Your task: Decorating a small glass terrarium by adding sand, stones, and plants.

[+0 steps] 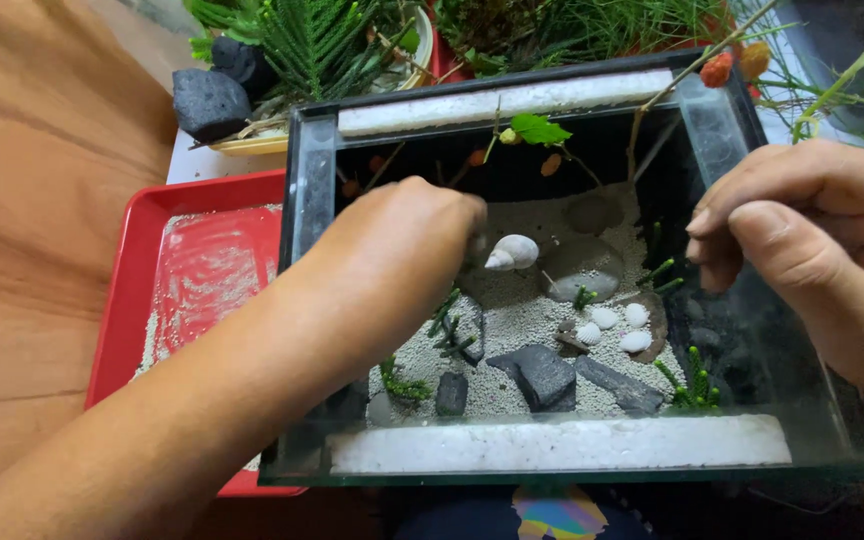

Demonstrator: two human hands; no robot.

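A small glass tank (572, 470) holds pale sand, dark stones (542, 372), green sprigs and small white shells (612, 328). My left hand (397, 255) reaches down into the tank from the left, fingers bunched close to a white spiral shell (512, 252) on the sand; whether it grips the shell I cannot tell. My right hand (812, 225) rests on the tank's right glass wall, fingers curled against the rim, nothing visibly in it. A rounded grey stone (580, 268) lies just right of the spiral shell.
A red tray (142, 270) dusted with sand lies left of the tank on a wooden table (42, 180). Behind stand a bowl with black charcoal lumps (210, 100) and green plants (322, 40). A thin twig with a leaf (540, 128) hangs over the tank.
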